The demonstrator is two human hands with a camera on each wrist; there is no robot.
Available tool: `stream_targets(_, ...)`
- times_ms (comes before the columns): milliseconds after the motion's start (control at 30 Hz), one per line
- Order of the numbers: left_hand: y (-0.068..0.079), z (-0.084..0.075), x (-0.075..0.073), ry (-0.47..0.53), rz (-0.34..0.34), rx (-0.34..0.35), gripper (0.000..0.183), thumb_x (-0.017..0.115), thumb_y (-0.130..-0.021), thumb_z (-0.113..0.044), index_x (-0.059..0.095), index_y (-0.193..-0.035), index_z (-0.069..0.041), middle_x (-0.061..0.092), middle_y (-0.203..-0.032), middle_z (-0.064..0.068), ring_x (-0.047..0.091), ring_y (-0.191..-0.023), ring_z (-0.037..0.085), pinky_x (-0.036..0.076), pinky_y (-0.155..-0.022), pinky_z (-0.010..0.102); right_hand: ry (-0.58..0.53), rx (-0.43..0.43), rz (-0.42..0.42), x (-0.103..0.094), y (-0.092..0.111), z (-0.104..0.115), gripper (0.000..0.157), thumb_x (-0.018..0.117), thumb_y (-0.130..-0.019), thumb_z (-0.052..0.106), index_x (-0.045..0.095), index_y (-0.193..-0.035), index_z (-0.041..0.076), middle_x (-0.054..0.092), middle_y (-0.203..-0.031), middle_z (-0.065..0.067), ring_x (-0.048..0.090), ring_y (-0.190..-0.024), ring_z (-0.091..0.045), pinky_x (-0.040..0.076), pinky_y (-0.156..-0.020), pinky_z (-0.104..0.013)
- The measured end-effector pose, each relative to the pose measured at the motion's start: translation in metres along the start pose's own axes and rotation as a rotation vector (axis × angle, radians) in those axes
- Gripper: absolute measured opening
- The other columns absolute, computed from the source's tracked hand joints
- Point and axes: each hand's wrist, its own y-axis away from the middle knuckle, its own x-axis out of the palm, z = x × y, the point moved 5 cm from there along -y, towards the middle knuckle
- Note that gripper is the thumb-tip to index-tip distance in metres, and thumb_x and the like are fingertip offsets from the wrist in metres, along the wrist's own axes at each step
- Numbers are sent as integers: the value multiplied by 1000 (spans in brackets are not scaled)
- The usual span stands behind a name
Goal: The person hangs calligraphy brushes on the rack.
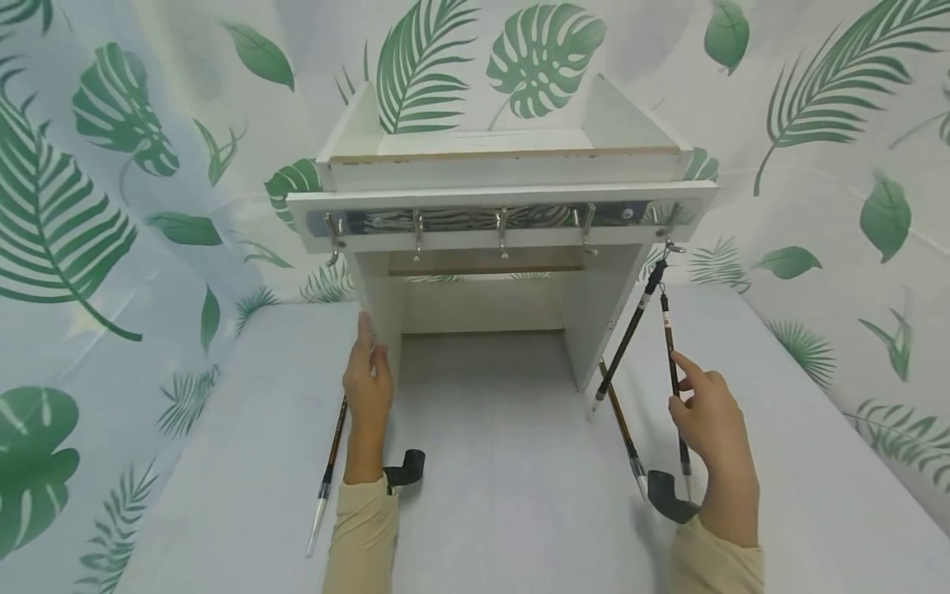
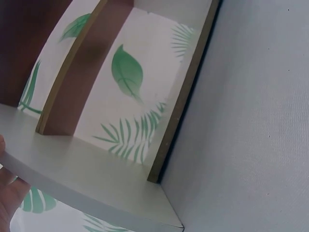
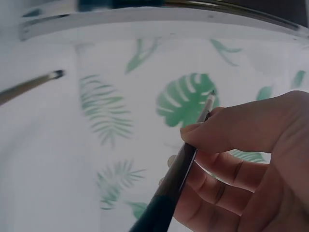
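Note:
A white wooden shelf (image 1: 490, 174) with a row of metal hooks (image 1: 502, 233) along its front rail stands on the table. My left hand (image 1: 369, 388) holds its left side panel (image 2: 96, 169), thumb on the inner face and fingers on the outer. From the rightmost hook hangs a dark calligraphy brush (image 1: 631, 338), tip down. Just right of it, my right hand (image 1: 708, 412) pinches a second calligraphy brush (image 1: 670, 338) by its handle between thumb and fingers. This brush also points tip down, its hanging loop close below that hook.
One calligraphy brush (image 1: 336, 445) lies on the white table (image 1: 490, 511) left of the shelf, beside my left forearm. Another lying brush (image 1: 626, 425) is at the shelf's right foot. Leaf-patterned cloth (image 1: 816, 198) surrounds the table at the back and sides.

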Motion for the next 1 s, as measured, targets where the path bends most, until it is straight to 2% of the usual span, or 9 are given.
stream_targets(233,8,-1,-3,-25,-7,-14,49,52,-90,-1,38,-136,1,53,-125,23,56,-108,36,47,-91,42,-50,-15,-82,-20,10,14,60,54,-82,-3,35,-138,4,48,-98,-26,55,-77,-35,44,-50,-32)
stream_targets(400,8,-1,-9,-33,-9,-2,48,52,-89,-1,38,-135,3,54,-122,25,56,-108,37,48,-90,43,-100,-66,-153,-30,18,19,61,55,-81,-5,37,-138,6,48,-99,-25,56,-80,-39,51,-53,-42)
stream_targets(467,5,-1,-10,-31,-11,8,48,52,-90,-1,38,-135,3,53,-123,25,55,-109,38,48,-90,43,-124,-82,-177,-35,20,19,61,55,-81,-5,37,-138,6,48,-99,-25,56,-81,-40,53,-54,-33)
stream_targets(533,3,-2,-10,-32,-15,14,48,52,-90,-1,38,-136,3,53,-123,26,55,-109,38,48,-89,44,-149,-88,-195,-39,22,19,61,56,-81,-5,37,-138,8,49,-100,-23,56,-81,-37,50,-57,-18)
stream_targets(633,-1,-3,-10,-23,-11,8,48,52,-90,-1,38,-136,2,53,-124,26,55,-109,39,48,-88,45,-192,-100,-233,-45,24,20,63,58,-81,-5,39,-139,11,50,-99,-19,55,-80,-9,33,-58,4)
stream_targets(700,-3,-2,-9,-2,2,-6,49,51,-90,-1,37,-137,1,51,-126,25,54,-110,39,49,-87,45,-225,-118,-270,-48,26,22,64,59,-80,-6,40,-138,13,51,-99,-17,47,-78,8,30,-62,8)
stream_targets(767,-4,-2,-8,20,27,-25,49,50,-91,0,36,-138,1,49,-130,23,54,-112,38,49,-88,44,-269,-150,-303,-51,27,25,65,60,-79,-8,41,-137,13,51,-98,-15,39,-78,19,31,-65,8)
stream_targets(867,-3,-3,-7,38,58,-47,50,49,-91,1,35,-138,0,46,-134,21,53,-113,37,49,-88,42,-340,-218,-365,-55,30,33,66,60,-76,-13,44,-135,11,50,-95,-3,43,-81,17,34,-67,7)
stream_targets(1000,-2,-3,-6,38,80,-54,53,50,-89,4,33,-140,-2,49,-129,24,54,-111,39,52,-84,42,-426,-312,-419,-59,34,43,66,59,-73,-19,47,-132,5,44,-94,18,48,-83,13,38,-67,5)
